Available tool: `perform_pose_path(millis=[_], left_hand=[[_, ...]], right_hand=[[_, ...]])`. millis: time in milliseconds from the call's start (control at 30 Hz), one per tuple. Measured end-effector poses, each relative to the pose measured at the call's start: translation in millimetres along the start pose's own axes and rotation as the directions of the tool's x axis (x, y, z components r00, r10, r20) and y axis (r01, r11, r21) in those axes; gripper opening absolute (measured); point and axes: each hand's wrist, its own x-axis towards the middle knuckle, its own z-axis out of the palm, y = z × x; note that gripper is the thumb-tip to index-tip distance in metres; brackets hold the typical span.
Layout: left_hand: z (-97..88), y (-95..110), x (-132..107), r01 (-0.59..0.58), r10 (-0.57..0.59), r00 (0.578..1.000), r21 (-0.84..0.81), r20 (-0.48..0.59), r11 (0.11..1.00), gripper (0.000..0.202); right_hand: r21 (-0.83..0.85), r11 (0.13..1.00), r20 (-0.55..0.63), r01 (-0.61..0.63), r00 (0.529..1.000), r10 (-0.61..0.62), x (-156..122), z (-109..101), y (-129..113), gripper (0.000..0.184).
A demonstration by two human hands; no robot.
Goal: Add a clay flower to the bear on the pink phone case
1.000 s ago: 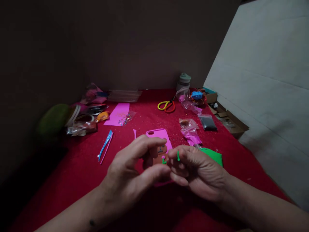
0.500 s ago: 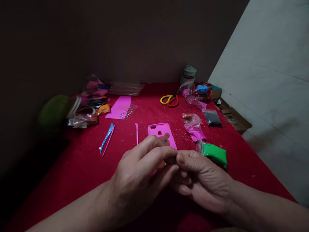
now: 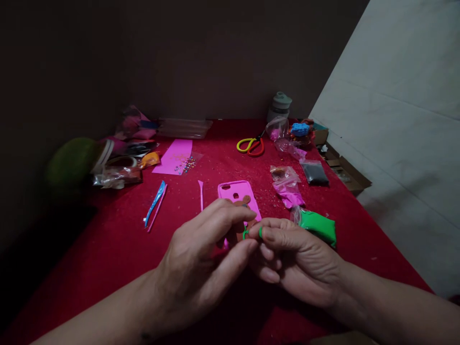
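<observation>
My left hand point(image 3: 201, 258) and my right hand point(image 3: 294, 261) meet over a pink phone case point(image 3: 235, 194) lying on the red table point(image 3: 108, 249). Both pinch a thin strip of green clay point(image 3: 246, 234) between thumb and fingertips. The case carries a brown clay figure, mostly hidden behind my fingers. A bag of green clay point(image 3: 318, 225) lies just right of my right hand.
Pink bag point(image 3: 287, 194), black bag point(image 3: 314, 172), scissors point(image 3: 249, 145) and a grey jar point(image 3: 280, 106) stand at the back right. A blue and pink tool point(image 3: 155, 210), a pink stick point(image 3: 201, 193), pink paper with beads point(image 3: 178, 157) and clutter lie left. A cardboard box point(image 3: 345, 172) sits beyond the right edge.
My fingers have shifted on the green clay strip, parting slightly so the strip shows again. The view has tilted a little; the table things have not moved.
</observation>
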Motion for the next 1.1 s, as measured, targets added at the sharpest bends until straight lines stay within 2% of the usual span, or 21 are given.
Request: perform_pose_path(millis=[133,400,600,900,1100], left_hand=[[-2.3,-0.4,-0.4,0.006,-0.007,1.000,-0.031,-0.017,1.000,0.022],[-4.8,-4.6,-3.2,0.007,-0.004,0.998,0.048,-0.061,0.999,0.022],[-6.4,-5.1,-2.6,0.010,-0.008,0.997,0.031,-0.081,0.999,0.020],[-5.6,-5.2,-2.5,0.054,-0.056,0.995,-0.025,-0.082,0.998,0.020],[-8.0,0.9,0.9,0.213,-0.214,0.976,-0.283,0.027,0.935,0.016]], right_hand=[[0.027,1.000,0.049,0.000,0.999,-0.001,0.4,0.0,-2.2,0.014],[0.015,1.000,0.150,0.002,0.989,-0.004,1.3,-2.0,-1.2,0.014],[0.022,1.000,0.175,0.011,0.984,-0.014,0.6,-2.9,-0.5,0.012],[0.005,1.000,0.103,-0.001,0.995,0.001,0.6,-1.8,-0.9,0.016],[-0.091,0.996,-0.001,0.001,1.000,-0.001,-1.2,-0.3,-0.2,0.015]])
